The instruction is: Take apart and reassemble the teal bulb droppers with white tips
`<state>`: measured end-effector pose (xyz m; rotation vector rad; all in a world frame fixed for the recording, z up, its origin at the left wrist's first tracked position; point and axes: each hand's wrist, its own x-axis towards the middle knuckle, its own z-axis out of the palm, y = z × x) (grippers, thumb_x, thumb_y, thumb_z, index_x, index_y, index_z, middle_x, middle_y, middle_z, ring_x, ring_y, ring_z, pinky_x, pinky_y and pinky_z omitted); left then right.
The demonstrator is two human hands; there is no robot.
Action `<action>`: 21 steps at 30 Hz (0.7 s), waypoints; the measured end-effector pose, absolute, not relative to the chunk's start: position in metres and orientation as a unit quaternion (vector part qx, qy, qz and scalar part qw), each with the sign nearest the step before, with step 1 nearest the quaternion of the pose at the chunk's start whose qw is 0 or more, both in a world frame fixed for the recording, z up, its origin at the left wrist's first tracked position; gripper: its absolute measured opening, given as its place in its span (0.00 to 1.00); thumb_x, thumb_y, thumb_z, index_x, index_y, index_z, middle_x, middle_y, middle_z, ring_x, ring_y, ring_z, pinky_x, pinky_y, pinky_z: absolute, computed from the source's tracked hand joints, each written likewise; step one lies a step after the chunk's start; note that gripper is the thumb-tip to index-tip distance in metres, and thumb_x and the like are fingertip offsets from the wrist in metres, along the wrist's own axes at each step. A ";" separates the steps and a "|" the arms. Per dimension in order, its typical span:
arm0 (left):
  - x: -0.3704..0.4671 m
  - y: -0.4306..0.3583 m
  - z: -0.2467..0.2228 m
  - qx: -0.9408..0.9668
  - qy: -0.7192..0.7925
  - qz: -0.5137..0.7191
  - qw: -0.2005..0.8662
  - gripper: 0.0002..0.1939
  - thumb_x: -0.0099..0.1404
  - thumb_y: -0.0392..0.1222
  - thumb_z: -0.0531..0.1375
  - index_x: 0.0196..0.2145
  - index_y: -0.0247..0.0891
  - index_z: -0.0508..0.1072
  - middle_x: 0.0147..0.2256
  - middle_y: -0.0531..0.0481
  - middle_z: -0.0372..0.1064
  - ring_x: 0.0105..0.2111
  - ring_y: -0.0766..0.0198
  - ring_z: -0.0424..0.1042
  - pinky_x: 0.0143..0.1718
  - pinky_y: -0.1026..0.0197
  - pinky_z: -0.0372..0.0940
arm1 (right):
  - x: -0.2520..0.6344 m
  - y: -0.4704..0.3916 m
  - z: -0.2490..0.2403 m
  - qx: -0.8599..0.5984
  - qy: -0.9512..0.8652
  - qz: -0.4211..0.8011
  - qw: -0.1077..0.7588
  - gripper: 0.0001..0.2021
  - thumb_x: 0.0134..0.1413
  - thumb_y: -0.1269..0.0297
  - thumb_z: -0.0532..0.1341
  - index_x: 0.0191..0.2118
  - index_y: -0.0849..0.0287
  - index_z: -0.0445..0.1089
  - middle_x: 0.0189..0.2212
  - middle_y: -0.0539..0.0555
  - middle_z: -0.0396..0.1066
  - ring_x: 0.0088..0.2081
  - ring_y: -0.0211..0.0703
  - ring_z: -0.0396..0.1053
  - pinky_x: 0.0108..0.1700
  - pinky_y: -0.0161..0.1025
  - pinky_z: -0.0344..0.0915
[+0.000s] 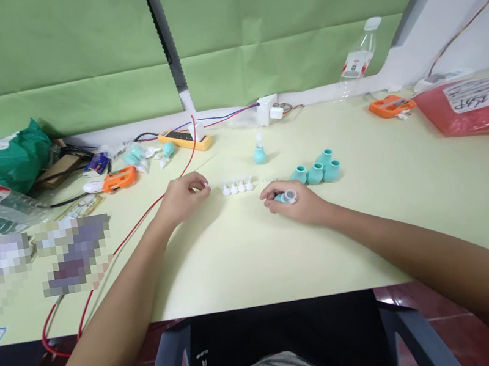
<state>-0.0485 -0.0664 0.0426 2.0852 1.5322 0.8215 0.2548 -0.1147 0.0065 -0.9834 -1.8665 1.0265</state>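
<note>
1. Your left hand [184,198] is over the worktop [247,257], left of the middle; its thumb and forefinger are together, pinching a small white piece [207,186] at the tips.
2. Your right hand [301,204] is to the right of it, fingers clamped around a held bulb [280,198], teal with a clear end that points right.
3. Between your 2 hands, slightly to the far side, 4 white pieces [241,188] stand in a short row; the row is near your left fingertips but apart from them.
4. To the right of that row lie some tiny pale bits, too small to make out.
5. Just beyond your right hand, to its right, 4 teal bulbs [316,174] are grouped close together.
6. Farther off, near the middle, 1 tipped bulb [259,155] stands upright, a pale tip on top.
7. At the far left you have a yellow meter [185,140], an orange tool [119,178] and a green bag [20,159]; a red cable [137,223] passes behind your left hand.
8. At the far right are a second orange tool [387,106], a red bag [442,111] and an upright bottle [358,63].
</note>
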 end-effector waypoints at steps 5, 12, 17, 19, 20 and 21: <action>-0.041 -0.067 0.032 0.771 0.554 0.250 0.193 0.10 0.62 0.48 0.62 0.35 0.42 0.81 0.35 0.49 0.78 0.35 0.60 0.74 0.38 0.59 0.65 | 0.255 -0.116 0.007 -0.385 -0.746 0.387 0.382 0.07 0.59 0.63 0.64 0.41 0.59 0.75 0.33 0.53 0.75 0.35 0.42 0.72 0.40 0.41 0.67; -0.035 -0.069 0.026 0.755 0.564 0.265 0.204 0.12 0.62 0.46 0.61 0.37 0.40 0.81 0.34 0.48 0.79 0.35 0.60 0.74 0.38 0.59 0.65 | 0.256 -0.116 0.007 -0.372 -0.761 0.371 0.381 0.06 0.60 0.63 0.63 0.40 0.58 0.75 0.34 0.53 0.75 0.35 0.42 0.73 0.41 0.41 0.67; -0.034 -0.069 0.023 0.761 0.553 0.277 0.195 0.12 0.61 0.46 0.60 0.37 0.39 0.81 0.34 0.47 0.78 0.33 0.59 0.73 0.36 0.59 0.65 | 0.256 -0.116 0.009 -0.375 -0.763 0.369 0.376 0.06 0.60 0.62 0.63 0.40 0.58 0.75 0.34 0.53 0.75 0.36 0.43 0.73 0.42 0.42 0.68; -0.034 -0.069 0.022 0.762 0.549 0.283 0.194 0.12 0.61 0.46 0.61 0.37 0.40 0.81 0.34 0.47 0.78 0.33 0.59 0.73 0.35 0.59 0.64 | 0.256 -0.116 0.009 -0.376 -0.763 0.370 0.373 0.06 0.59 0.62 0.63 0.40 0.58 0.75 0.35 0.53 0.75 0.37 0.44 0.73 0.43 0.42 0.68; -0.033 -0.069 0.022 0.762 0.549 0.285 0.195 0.12 0.61 0.46 0.61 0.37 0.40 0.81 0.33 0.48 0.78 0.32 0.59 0.72 0.35 0.59 0.64 | 0.256 -0.116 0.009 -0.377 -0.763 0.370 0.372 0.07 0.59 0.62 0.64 0.40 0.58 0.75 0.35 0.53 0.75 0.37 0.44 0.73 0.43 0.43 0.68; -0.033 -0.070 0.022 0.761 0.548 0.286 0.196 0.11 0.61 0.46 0.61 0.37 0.40 0.81 0.33 0.48 0.78 0.32 0.60 0.72 0.35 0.59 0.64 | 0.256 -0.116 0.008 -0.377 -0.763 0.371 0.372 0.07 0.59 0.61 0.64 0.40 0.58 0.75 0.35 0.53 0.75 0.37 0.44 0.73 0.43 0.43 0.68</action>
